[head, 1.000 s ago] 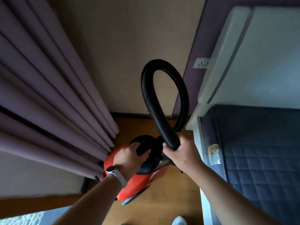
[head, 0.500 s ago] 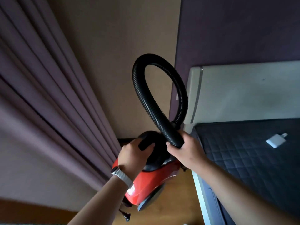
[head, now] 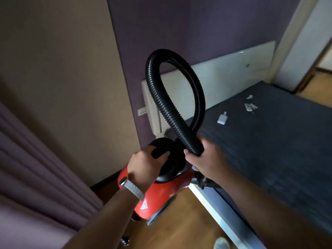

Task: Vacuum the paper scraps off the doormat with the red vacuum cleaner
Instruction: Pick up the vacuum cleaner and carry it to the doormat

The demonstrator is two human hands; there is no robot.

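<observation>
**A:** what's the vacuum (head: 161, 193) like?

**B:** small red canister, black dome on top with a black handle, white logo on the side, grey strip underneath. It's held up and tilted at about 6 o'clock of the view, left hand (head: 145, 164) gripping the handle.

**A:** and the hose (head: 165, 112)?

**B:** black, ribbed. Loops up to 12 o'clock and comes back down, end gripped in the right hand (head: 206, 159) just at the dome's 2 o'clock.

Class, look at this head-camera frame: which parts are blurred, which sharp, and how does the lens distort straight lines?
Head view: curtain and mattress smear towards the edges; black hose is sharp; the wide lens tilts the wall corner; light is dim.
</observation>
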